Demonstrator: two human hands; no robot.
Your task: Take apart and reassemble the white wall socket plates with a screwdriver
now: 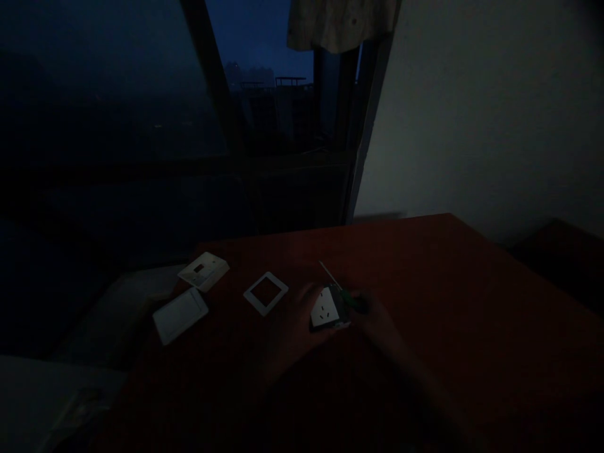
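Observation:
My left hand (298,324) is closed around the left side of a wall socket (324,308), whose white face with slots points up toward me. In my right hand (375,318) is a screwdriver (348,297) with a green handle. Its thin shaft points up and left, away from me, past the socket's far edge. The right fingers are close to the socket's right side; in the dim light I cannot tell whether they touch it. To the left of my left hand, a white square frame (250,293) lies flat on the table.
The reddish-brown table (453,302) stands by a dark window (117,94) and a pale wall (481,113). At its left edge lie a white mounting box (210,272) and a white flat box (180,316). A short curtain (342,25) hangs above. The room is very dim.

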